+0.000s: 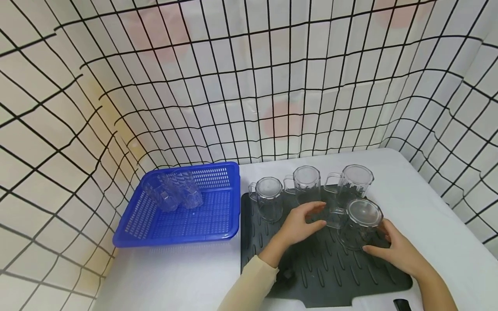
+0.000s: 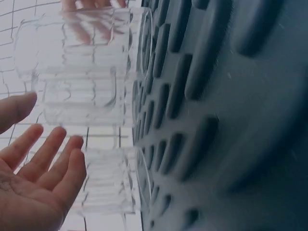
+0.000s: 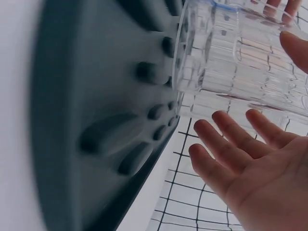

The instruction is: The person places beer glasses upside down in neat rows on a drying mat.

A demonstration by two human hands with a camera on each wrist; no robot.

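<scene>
On a dark ribbed drying mat (image 1: 317, 287), the nearest upturned glass mug (image 1: 359, 226) stands between a loosely spread, empty left hand (image 1: 299, 223) and a spread right hand (image 1: 397, 249), contact unclear, and, probably stiff, slick and breakable, is best held around its body

No text, label, brand, number or sign can be read anywhere.
</scene>
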